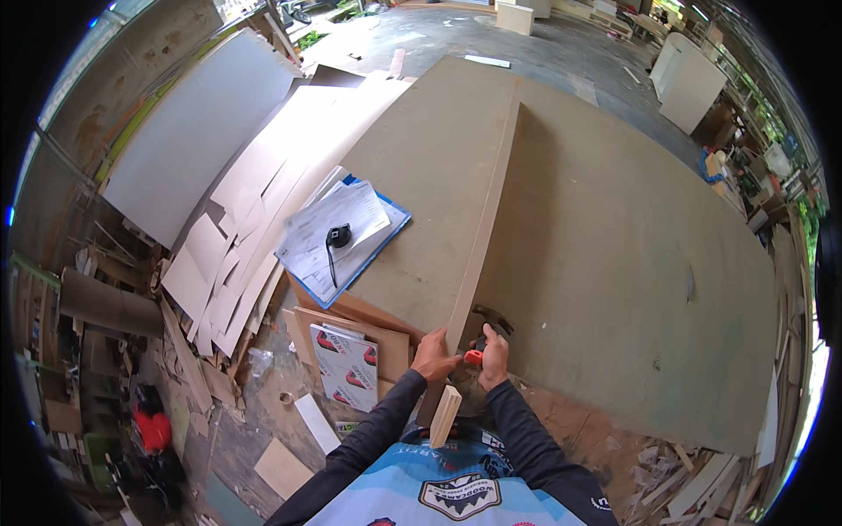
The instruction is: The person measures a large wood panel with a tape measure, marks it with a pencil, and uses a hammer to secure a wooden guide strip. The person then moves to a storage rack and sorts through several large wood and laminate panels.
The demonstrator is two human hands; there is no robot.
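Observation:
A long narrow wooden strip [488, 210] stands on edge along a big brown board [614, 228] that lies flat in front of me. My left hand [434, 355] grips the near end of the strip. My right hand [494, 358] is closed around the red-and-black handle of a hammer [481, 337], its dark head lying on the board just right of the strip's end. A short pale wood offcut [445, 415] pokes up below my hands, close to my chest.
A blue clipboard with papers [342, 237] and a black tape measure [338, 235] lies on the board's left corner. Pale board offcuts [237, 237] pile up on the left. Printed packets [346, 364] lie below the board. Scrap wood [675, 473] litters the floor at right.

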